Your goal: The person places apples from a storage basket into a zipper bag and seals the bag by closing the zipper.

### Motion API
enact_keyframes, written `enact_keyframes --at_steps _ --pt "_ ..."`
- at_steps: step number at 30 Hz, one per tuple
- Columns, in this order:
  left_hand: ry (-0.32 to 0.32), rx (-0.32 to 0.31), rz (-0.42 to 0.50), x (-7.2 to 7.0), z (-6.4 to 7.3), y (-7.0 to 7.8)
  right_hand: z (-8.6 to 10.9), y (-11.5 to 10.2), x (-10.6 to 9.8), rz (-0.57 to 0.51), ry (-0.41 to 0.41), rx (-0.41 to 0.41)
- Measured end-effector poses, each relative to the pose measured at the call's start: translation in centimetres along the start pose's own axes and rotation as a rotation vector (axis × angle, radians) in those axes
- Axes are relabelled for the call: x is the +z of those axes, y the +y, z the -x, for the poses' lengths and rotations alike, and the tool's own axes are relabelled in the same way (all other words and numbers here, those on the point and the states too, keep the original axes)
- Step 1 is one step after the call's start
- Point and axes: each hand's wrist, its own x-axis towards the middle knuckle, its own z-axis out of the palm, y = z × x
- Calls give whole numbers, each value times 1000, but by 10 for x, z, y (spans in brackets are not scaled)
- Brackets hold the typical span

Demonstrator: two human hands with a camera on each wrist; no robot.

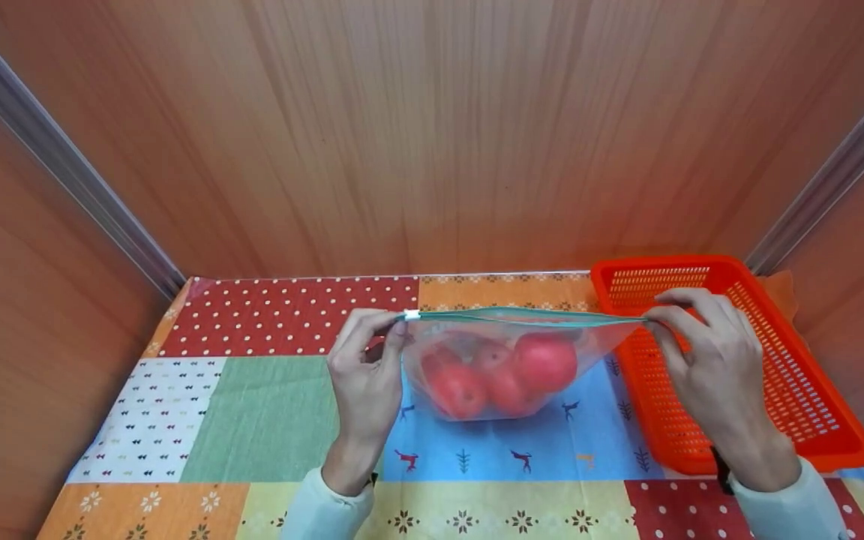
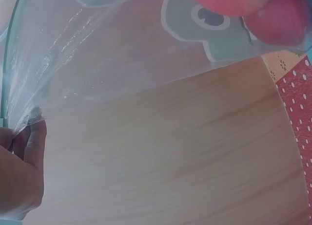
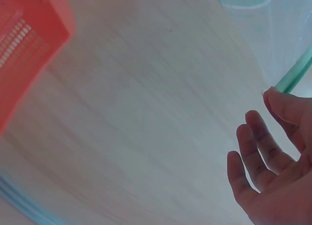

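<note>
A clear zip bag (image 1: 432, 337) with a green seal along its top hangs between my two hands. Several round red fruits (image 1: 544, 362), which look like tomatoes, lie in its bottom. My left hand (image 1: 364, 382) pinches the top left corner, beside a white slider (image 1: 412, 315). At the opposite end of the seal, my right hand (image 1: 709, 360) pinches the corner between thumb and forefinger, its other fingers loosely spread in the right wrist view. The left wrist view shows the bag's film (image 2: 122, 54) creased at the left fingers, with a pale green print on it.
An orange-red plastic basket (image 1: 784, 375) with slotted walls stands at the right, partly behind my right hand. A patchwork-patterned cloth (image 1: 274, 420) covers the table. Wood-grain panels (image 1: 432, 150) rise at the back and on both sides.
</note>
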Motion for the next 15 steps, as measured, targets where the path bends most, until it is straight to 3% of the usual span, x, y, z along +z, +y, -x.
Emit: enact_keyframes --at_steps 15 --pt "-24 -47 7 6 -8 7 -11 3 -9 6 23 21"
